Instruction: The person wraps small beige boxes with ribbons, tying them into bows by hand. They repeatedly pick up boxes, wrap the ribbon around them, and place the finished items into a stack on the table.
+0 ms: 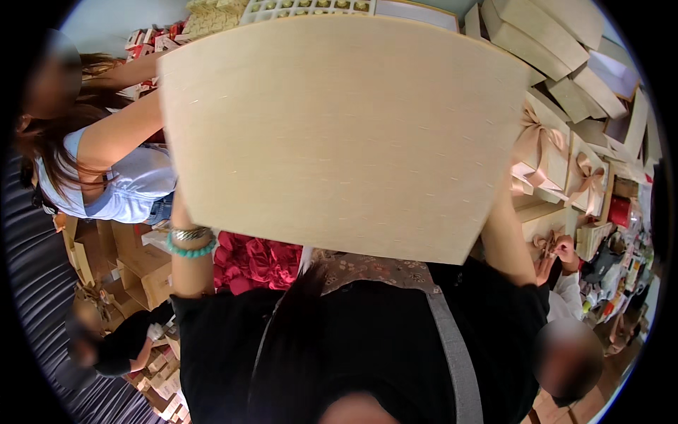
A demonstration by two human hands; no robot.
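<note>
A large cream box lid or panel, its flat face flecked with short pale marks, is raised close before me and fills the middle of the view. My left forearm, with a turquoise bead bracelet and a silver bangle, goes up behind its left edge. On the other side my right forearm passes behind the right edge. Both my hands are hidden by the panel, so their fingers do not show. Crumpled dark red satin or flowers lie below the panel, by my left arm.
Cream gift boxes with peach ribbon bows stand at the right, below stacked cream boxes. A white tray with gold-topped items lies beyond the panel. A person in light blue reaches in from the left; other people are at lower left and right.
</note>
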